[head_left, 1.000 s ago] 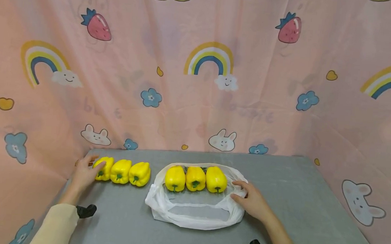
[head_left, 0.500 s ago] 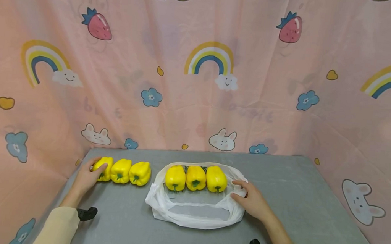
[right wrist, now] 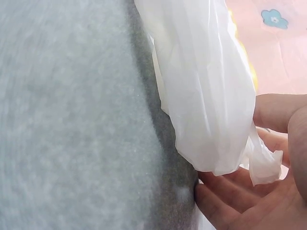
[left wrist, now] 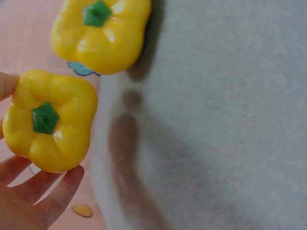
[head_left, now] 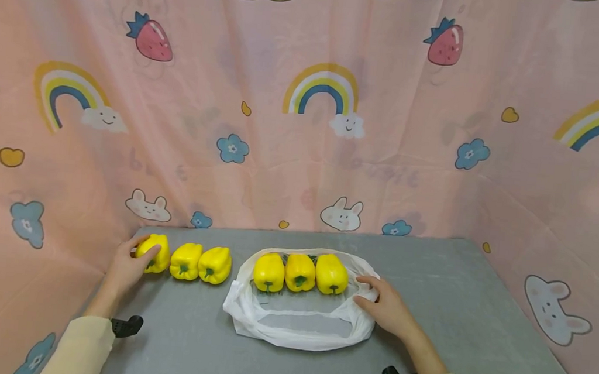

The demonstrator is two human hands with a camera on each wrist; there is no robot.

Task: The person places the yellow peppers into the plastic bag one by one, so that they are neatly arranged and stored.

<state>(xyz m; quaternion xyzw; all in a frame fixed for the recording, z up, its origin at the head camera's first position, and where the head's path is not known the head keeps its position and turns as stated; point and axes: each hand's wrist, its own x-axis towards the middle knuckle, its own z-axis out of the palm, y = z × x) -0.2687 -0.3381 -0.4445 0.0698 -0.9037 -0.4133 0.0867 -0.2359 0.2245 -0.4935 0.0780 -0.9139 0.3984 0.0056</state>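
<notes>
In the head view my left hand grips a yellow bell pepper at the left end of a row. The left wrist view shows thumb and fingers round this pepper, its green stem facing the camera. Beside it sit two more yellow peppers, a nearer one and a farther one. A white plastic bag lies spread wide at the middle, with three yellow peppers side by side within it. My right hand holds the bag's right side between thumb and fingers.
A grey tabletop lies under everything. Behind it and along both sides hangs a pink printed cloth. Black straps with small devices sit on both wrists.
My left hand has closed round the leftmost pepper and shifted it slightly up and left, opening a gap from its neighbour. The right hand and the bag have stayed in place.
</notes>
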